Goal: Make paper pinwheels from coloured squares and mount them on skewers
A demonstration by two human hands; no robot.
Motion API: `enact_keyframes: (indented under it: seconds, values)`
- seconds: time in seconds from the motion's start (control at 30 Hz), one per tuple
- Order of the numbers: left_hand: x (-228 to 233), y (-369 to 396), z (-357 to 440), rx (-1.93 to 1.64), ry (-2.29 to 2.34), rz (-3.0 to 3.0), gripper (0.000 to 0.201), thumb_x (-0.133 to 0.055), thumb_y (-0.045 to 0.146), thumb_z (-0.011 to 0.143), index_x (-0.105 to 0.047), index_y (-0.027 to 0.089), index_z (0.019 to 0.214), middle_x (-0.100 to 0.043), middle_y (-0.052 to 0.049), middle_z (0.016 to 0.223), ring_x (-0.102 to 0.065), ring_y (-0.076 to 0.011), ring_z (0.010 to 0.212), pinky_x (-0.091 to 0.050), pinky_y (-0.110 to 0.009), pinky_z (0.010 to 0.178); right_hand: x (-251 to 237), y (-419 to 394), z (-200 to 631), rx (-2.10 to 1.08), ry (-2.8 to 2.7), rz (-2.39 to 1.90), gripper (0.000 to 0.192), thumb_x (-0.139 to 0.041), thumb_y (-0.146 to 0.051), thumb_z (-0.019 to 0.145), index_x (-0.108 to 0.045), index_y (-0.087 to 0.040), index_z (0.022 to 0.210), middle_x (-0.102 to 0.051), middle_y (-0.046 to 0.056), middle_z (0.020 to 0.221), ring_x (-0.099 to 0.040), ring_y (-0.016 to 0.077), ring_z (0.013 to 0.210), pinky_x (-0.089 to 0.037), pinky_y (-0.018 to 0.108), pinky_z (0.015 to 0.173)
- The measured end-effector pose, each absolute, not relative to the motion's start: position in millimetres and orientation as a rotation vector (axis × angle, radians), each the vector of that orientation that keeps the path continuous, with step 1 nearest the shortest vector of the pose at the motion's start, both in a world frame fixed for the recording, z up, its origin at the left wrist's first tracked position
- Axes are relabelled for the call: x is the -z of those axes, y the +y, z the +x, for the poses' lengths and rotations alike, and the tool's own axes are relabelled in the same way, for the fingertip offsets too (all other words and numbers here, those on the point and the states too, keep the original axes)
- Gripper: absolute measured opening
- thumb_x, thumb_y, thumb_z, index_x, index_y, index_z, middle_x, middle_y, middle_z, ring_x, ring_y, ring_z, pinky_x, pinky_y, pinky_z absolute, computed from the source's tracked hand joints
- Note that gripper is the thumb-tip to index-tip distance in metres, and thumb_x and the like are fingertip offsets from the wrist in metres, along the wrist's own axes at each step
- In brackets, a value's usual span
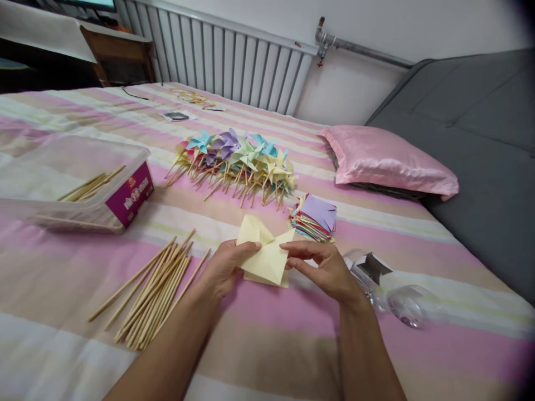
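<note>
A pale yellow paper square (267,259), cut in from its corners with flaps raised, is held over the bed in front of me. My left hand (228,264) grips its left side, thumb on top and fingers underneath. At the right edge my right hand (320,264) pinches the paper between thumb and fingertips. Just behind lies a stack of coloured paper squares (315,214), a purple one on top. Finished paper pinwheels (244,153) on wooden sticks lie in a heap farther back. A bundle of loose wooden sticks (156,292) rests left of my left hand.
A clear plastic box (83,214) with several sticks stands at left. To the right lie a small opened packet (371,270) and a clear plastic container (407,306). A pink pillow (388,159) leans near the grey headboard (468,122). A white radiator (229,55) lines the wall.
</note>
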State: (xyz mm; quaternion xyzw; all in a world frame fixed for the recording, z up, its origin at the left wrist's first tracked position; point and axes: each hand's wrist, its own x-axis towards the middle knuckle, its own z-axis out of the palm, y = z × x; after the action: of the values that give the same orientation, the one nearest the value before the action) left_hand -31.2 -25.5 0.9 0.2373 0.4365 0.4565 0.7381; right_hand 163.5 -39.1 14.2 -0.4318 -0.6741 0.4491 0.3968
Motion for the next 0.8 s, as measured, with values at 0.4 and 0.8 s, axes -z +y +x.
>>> enact_keyframes:
  seconds: [0.4,0.8]
  values:
    - [0.5,-27.8,-27.9,-0.891,0.902,0.588,0.025,-0.07,0.017,0.062,-0.072,0.006,0.084,-0.071,-0.01,0.068,-0.062,-0.016,0.061,-0.045,-0.023,0.06,-15.2,-38.9,160.6,-1.138,-1.81,-1.079,0.012,-0.069,-0.022,0.071,-0.074,-0.028,0.08,-0.073,0.0,0.08,-0.067,0.0181,0.076,-0.053,0.029,0.068]
    - [0.1,-28.4,-27.7,-0.877,0.899,0.597,0.032,-0.071,0.017,0.061,-0.07,0.003,0.089,-0.071,-0.012,0.07,-0.063,-0.0173,0.063,-0.046,-0.024,0.062,-10.4,-38.1,162.7,-1.242,-1.864,-1.011,0.015,-0.066,-0.017,0.073,-0.074,-0.025,0.083,-0.074,0.002,0.085,-0.067,0.0179,0.081,-0.052,0.027,0.074]
